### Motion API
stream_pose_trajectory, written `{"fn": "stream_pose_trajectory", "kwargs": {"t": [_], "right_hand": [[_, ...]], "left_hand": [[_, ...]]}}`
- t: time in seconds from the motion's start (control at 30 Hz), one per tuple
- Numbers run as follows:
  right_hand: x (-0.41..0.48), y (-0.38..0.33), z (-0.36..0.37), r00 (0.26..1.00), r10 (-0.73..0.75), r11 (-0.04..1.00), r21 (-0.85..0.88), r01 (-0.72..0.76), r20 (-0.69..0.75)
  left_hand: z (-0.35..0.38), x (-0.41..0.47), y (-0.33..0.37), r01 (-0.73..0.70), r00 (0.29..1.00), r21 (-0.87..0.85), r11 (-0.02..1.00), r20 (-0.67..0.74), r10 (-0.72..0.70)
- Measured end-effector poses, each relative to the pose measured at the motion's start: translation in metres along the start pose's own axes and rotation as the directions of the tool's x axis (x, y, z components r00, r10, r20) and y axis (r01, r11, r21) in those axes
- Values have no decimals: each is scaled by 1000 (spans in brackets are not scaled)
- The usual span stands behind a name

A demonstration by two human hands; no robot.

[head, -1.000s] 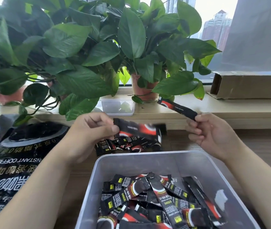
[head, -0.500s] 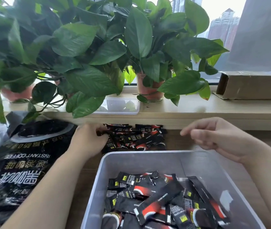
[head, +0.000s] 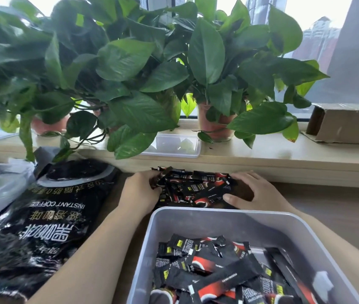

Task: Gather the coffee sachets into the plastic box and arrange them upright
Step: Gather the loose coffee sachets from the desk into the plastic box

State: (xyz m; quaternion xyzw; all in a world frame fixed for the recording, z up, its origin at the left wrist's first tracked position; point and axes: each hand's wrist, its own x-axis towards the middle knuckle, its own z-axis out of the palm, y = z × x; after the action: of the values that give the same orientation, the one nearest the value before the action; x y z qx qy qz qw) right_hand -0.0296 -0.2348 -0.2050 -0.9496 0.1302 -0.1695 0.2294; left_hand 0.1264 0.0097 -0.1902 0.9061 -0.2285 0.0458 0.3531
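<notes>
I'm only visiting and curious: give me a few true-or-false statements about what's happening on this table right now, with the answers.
1. The left hand and right hand both touch the pile of sachets beyond the plastic box. True.
2. The sachets in the box stand upright in rows. False: they lie flat in a jumble.
3. A large black coffee bag lies left of the plastic box. True.
4. The right hand holds one sachet up in the air. False: it is down on the pile.
5. The cardboard box sits on the table. False: it sits on the sill, at the far right.
</notes>
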Motion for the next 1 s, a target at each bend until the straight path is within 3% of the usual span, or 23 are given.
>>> {"fn": "stream_pose_trajectory", "kwargs": {"t": [0.13, 0.47, 0.7, 0.83, 1.0], "right_hand": [[10, -1, 2, 997, -49, 997, -61, 53, 55], [11, 16, -1, 991, 47, 997, 67, -39, -128], [5, 17, -4, 968, 28, 997, 75, -9, -250], [-5, 18, -8, 939, 92, 981, 195, -27, -330], [-7, 13, -16, 887, 232, 925, 374, -74, -399]], "left_hand": [[2, 1, 1, 5, 1000, -102, 995, -7, -5], [3, 8, -1, 82, 991, -316, 945, -70, -110], [4, 10, -5, 83, 991, -405, 911, -64, -119], [2, 6, 0, 101, 988, -500, 860, -48, -144], [-27, -14, 25, -50, 990, -587, 808, -138, -38]]}}
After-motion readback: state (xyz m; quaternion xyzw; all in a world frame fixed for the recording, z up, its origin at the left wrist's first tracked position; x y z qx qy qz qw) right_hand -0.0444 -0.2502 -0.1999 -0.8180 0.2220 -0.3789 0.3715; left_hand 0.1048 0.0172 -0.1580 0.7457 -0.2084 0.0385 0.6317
